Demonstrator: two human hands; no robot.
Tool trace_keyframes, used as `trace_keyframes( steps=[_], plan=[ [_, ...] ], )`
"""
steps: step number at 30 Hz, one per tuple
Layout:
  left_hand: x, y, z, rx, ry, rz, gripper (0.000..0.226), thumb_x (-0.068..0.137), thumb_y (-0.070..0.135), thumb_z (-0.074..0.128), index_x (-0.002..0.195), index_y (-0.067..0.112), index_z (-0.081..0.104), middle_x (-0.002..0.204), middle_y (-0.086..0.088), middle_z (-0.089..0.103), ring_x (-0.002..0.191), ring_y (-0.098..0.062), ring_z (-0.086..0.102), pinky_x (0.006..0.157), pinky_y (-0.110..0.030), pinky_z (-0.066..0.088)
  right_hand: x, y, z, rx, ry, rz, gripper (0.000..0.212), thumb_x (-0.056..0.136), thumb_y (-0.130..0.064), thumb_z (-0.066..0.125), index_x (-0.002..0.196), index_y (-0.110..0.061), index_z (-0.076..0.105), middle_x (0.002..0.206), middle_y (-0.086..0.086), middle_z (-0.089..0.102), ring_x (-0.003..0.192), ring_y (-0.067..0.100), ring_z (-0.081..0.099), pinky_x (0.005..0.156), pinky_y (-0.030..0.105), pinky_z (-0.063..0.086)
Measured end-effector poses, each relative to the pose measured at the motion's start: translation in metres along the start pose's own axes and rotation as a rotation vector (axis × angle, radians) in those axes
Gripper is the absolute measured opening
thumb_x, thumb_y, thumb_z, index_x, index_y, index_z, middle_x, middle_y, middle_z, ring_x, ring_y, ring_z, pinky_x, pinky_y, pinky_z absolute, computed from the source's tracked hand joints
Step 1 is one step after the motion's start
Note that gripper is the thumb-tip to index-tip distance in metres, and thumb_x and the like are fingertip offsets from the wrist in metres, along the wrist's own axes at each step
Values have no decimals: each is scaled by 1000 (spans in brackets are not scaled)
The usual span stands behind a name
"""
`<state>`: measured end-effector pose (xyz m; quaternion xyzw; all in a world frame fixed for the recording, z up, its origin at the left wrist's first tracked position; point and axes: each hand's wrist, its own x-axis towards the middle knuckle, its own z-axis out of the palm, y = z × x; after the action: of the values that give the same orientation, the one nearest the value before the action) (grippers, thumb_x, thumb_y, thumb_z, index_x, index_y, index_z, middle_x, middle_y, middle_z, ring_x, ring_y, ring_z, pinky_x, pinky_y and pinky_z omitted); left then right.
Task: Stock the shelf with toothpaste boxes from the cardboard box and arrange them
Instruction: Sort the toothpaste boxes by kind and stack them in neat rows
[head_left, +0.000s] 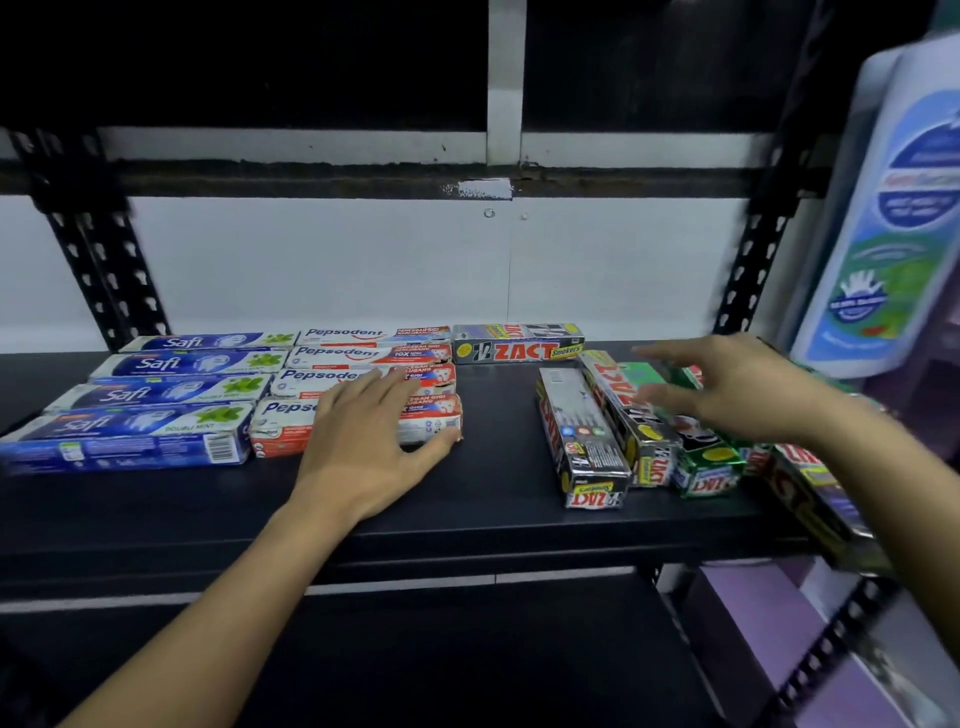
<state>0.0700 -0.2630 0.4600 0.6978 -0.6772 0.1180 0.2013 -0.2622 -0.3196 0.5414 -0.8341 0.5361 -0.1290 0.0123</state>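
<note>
A white wall (322, 270) below dark windows (234, 57) split by a white frame (506, 78).

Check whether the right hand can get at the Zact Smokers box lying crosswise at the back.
Probably yes. The right hand hovers open above the angled Zact boxes, and the Zact Smokers box lies just left of its fingertips, top uncovered, nothing between.

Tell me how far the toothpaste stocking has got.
Done: Safi boxes and Pepsodent boxes lie in neat rows, one Zact box squared at the back. In hand: left hand rests on the front Pepsodent box; right hand hovers over the skewed Zact boxes. Left: straightening those.
</note>
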Motion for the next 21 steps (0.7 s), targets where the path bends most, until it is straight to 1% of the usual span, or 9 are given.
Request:
trace_keyframes(
  steps=[2,3,4,6,8,11,13,17,21],
  plan=[
    [-1,1,-1,-17,47,38,87,78,82,22,144,31,45,154,9,40,145,-14,27,119,-38,11,-26,8,8,-35,62,4,48,91,-53,56,135,-34,56,109,2,72,83,17,60,72,26,35],
    [-1,0,-1,-23,85,61,82,80,79,26,142,30,48,152,9,43,144,-14,30,119,-39,13,-35,13,15,-45,105,-6,46,91,-54,54,132,-33,59,109,1,73,88,20,64,72,26,37],
    [-2,-1,-1,-26,122,89,77,83,75,30,140,29,52,149,8,47,142,-15,33,118,-40,15,-43,16,22,-46,127,-9,46,91,-56,49,128,-32,62,110,0,72,97,21,66,74,28,42],
    [-2,0,-1,-20,187,163,66,87,67,37,135,26,58,143,6,54,138,-17,40,115,-42,21,-56,22,37,-39,98,-4,51,91,-58,37,128,-32,61,124,-6,67,122,23,57,93,37,47],
    [-4,4,-2,-9,231,226,58,89,61,42,131,25,61,138,6,58,135,-18,44,114,-42,23,-65,25,50,-43,77,-2,61,92,-60,24,136,-32,55,142,-12,53,144,22,33,110,50,35],
    [-7,25,-5,-118,233,259,54,90,60,45,130,28,61,138,10,58,134,-14,44,113,-37,22,-70,20,53,-118,93,17,62,94,-57,18,145,-34,45,150,-16,41,149,17,17,119,52,18],
    [-8,51,-6,-242,151,267,58,90,64,43,135,31,56,144,13,51,136,-10,40,114,-35,24,-73,13,49,-164,101,18,58,95,-57,23,144,-33,45,149,-17,42,149,16,19,120,50,14],
    [0,106,-5,-418,-56,282,70,89,74,41,147,36,38,156,16,33,143,-5,26,114,-33,23,-79,2,48,-301,65,29,81,87,-77,27,148,-26,41,151,-11,42,148,21,22,119,53,14],
    [5,130,7,-628,-170,175,69,87,72,48,148,42,35,158,20,26,143,-3,23,114,-32,22,-87,-2,67,-377,191,3,75,83,-65,51,131,-8,58,129,7,63,132,29,50,110,62,30]
  ],
)
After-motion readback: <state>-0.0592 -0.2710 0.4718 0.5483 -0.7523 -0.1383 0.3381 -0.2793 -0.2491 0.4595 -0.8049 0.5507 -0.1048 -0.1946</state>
